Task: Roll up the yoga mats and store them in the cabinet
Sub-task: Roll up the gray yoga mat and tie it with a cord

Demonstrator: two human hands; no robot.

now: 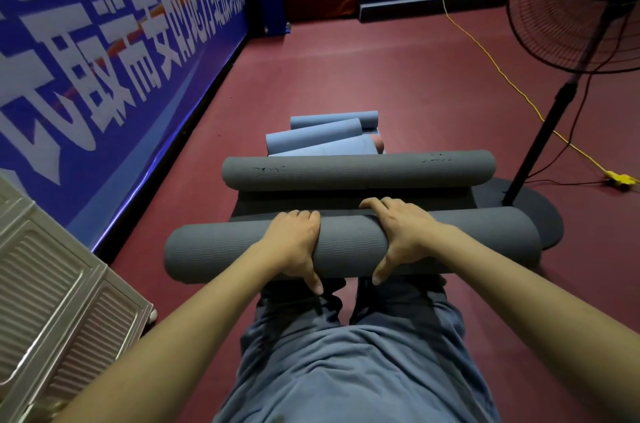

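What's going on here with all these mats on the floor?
A person is bent over a grey yoga mat, with the left hand and right hand curled over the rolled part. A short flat stretch of it remains ahead. Beyond lie a second grey roll and several blue rolls. The cabinet stands at the left, and no mat is seen in it.

Pedestal fan (571, 3) right, yellow cable (498, 71) on floor, blue banner (104, 42) left.
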